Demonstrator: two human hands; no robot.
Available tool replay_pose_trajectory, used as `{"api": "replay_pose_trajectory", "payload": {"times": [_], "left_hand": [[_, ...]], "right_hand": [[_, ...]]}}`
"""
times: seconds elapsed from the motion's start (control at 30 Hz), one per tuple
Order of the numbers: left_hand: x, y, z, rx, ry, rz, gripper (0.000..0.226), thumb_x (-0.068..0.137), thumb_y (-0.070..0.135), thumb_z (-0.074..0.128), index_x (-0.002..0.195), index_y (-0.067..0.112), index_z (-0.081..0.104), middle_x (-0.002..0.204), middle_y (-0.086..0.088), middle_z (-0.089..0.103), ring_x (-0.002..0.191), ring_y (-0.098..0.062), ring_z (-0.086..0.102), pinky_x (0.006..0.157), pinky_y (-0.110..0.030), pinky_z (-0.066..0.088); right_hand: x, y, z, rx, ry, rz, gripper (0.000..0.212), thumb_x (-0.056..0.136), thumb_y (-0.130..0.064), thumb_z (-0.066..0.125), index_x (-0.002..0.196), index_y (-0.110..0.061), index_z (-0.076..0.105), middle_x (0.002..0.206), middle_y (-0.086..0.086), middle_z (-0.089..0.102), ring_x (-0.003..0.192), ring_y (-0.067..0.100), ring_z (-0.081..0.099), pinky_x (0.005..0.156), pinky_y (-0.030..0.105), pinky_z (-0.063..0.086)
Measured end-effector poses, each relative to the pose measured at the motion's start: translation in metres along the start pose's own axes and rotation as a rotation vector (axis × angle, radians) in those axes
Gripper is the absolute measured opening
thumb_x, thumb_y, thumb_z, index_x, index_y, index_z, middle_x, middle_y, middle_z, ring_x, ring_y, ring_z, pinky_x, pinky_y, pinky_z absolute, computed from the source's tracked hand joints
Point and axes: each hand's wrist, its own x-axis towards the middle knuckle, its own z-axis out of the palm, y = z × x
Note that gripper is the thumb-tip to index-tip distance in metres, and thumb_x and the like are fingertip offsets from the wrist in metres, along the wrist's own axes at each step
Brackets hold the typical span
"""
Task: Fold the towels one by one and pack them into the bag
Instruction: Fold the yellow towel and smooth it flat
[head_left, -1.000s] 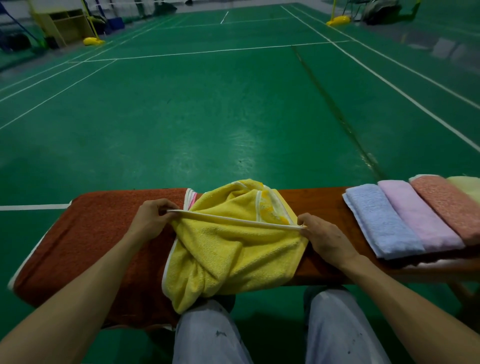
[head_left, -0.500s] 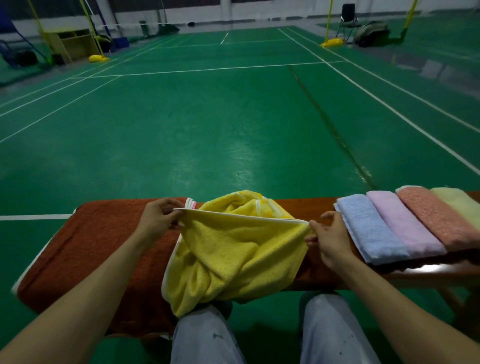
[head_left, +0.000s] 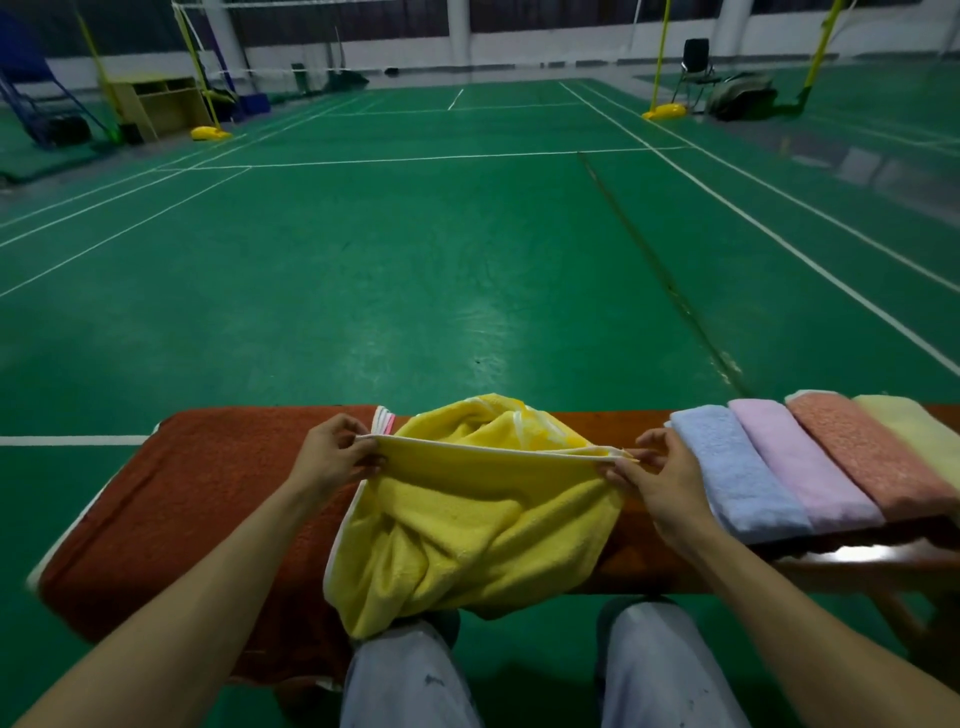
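A crumpled yellow towel (head_left: 467, 530) with white edging lies on the wooden bench (head_left: 644, 561) in front of me and hangs over its near edge. My left hand (head_left: 332, 460) pinches one corner of its hem. My right hand (head_left: 660, 478) pinches the other corner, and the hem is stretched taut between them. Several folded towels lie side by side at the right: a blue towel (head_left: 732, 467), a pink towel (head_left: 800, 462), a salmon towel (head_left: 872, 452) and a pale yellow towel (head_left: 919, 431). No bag is in view.
A rust-brown towel (head_left: 182, 509) is spread over the bench's left part. My knees (head_left: 410, 675) sit under the bench's near edge. Beyond the bench stretches the green court floor (head_left: 415, 249), with net posts, a cabinet and a chair far back.
Both hands have lifted the yellow towel's hem a little and pulled it wider apart; my right hand moved rightward toward the blue towel. The view tilted up.
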Motion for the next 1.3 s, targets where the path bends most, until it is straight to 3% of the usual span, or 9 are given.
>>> {"api": "replay_pose_trajectory", "payload": {"times": [0.13,0.3,0.53,0.63,0.73,0.87,1.07,1.17,1.3], "left_hand": [[0.017,0.001,0.018,-0.094,0.023,0.018,0.009,0.086,-0.006,0.063,0.089,0.0,0.057,0.09,-0.019,0.066,0.064,-0.022,0.068,0.054,-0.025,0.058],[0.062,0.002,0.053,-0.257,0.076,-0.024,0.012,0.088,-0.007,0.06,0.083,0.003,0.055,0.075,-0.017,0.062,0.048,-0.013,0.064,0.051,-0.022,0.056],[0.144,0.0,0.09,-0.344,0.082,-0.079,0.008,0.092,-0.005,0.057,0.089,0.003,0.057,0.073,-0.016,0.066,0.054,-0.017,0.066,0.057,-0.024,0.058],[0.173,0.002,0.101,-0.353,0.06,-0.067,0.006,0.093,-0.005,0.055,0.093,0.001,0.055,0.06,-0.009,0.068,0.053,-0.016,0.067,0.056,-0.024,0.058],[0.198,0.005,0.107,-0.348,0.056,-0.056,0.006,0.093,-0.004,0.054,0.093,0.002,0.055,0.066,-0.011,0.067,0.052,-0.014,0.066,0.054,-0.023,0.057],[0.222,0.012,0.108,-0.321,0.072,-0.014,0.013,0.093,-0.005,0.055,0.086,0.006,0.055,0.073,-0.015,0.062,0.049,-0.011,0.064,0.051,-0.02,0.055],[0.234,0.019,0.102,-0.364,0.087,0.038,0.016,0.091,-0.005,0.056,0.085,0.009,0.057,0.064,-0.004,0.07,0.055,-0.011,0.067,0.059,-0.021,0.057],[0.229,0.018,0.096,-0.38,0.101,0.041,0.017,0.09,-0.007,0.057,0.083,0.008,0.057,0.069,-0.008,0.069,0.058,-0.013,0.068,0.063,-0.022,0.057],[0.218,0.012,0.089,-0.394,0.118,0.014,0.017,0.089,-0.01,0.058,0.083,0.006,0.055,0.058,-0.003,0.069,0.055,-0.012,0.068,0.062,-0.02,0.058]], "right_hand": [[0.024,-0.009,0.001,0.161,0.109,0.077,0.031,0.088,0.008,0.062,0.107,-0.008,0.044,0.104,0.022,0.058,0.07,0.024,0.071,0.052,0.03,0.06],[0.077,-0.011,0.009,0.158,0.191,0.033,0.028,0.092,0.005,0.06,0.105,-0.01,0.04,0.091,0.021,0.058,0.052,0.013,0.069,0.042,0.024,0.053],[0.178,-0.011,0.01,-0.03,0.207,-0.08,0.028,0.092,-0.004,0.065,0.09,-0.021,0.043,0.092,0.026,0.062,0.054,0.018,0.069,0.046,0.026,0.055],[0.213,-0.015,0.014,-0.084,0.216,-0.104,0.023,0.092,-0.009,0.066,0.098,-0.015,0.045,0.093,0.022,0.064,0.056,0.02,0.07,0.049,0.027,0.057],[0.24,-0.014,0.018,-0.118,0.23,-0.118,0.025,0.092,-0.012,0.067,0.105,-0.015,0.047,0.094,0.019,0.065,0.06,0.02,0.071,0.053,0.027,0.059],[0.268,-0.018,0.027,-0.055,0.23,-0.122,0.025,0.091,-0.012,0.067,0.101,-0.017,0.045,0.095,0.016,0.063,0.063,0.022,0.072,0.054,0.027,0.058],[0.278,-0.022,0.04,0.104,0.241,-0.122,0.022,0.09,-0.006,0.067,0.091,-0.017,0.048,0.092,0.009,0.061,0.068,0.017,0.072,0.064,0.023,0.058],[0.275,-0.02,0.044,0.107,0.242,-0.129,0.024,0.09,-0.002,0.067,0.085,-0.017,0.047,0.092,0.007,0.056,0.074,0.017,0.069,0.065,0.021,0.057],[0.267,-0.011,0.046,0.094,0.211,-0.128,0.028,0.087,0.002,0.069,0.083,-0.016,0.047,0.093,0.007,0.053,0.085,0.023,0.066,0.068,0.023,0.058]]}}
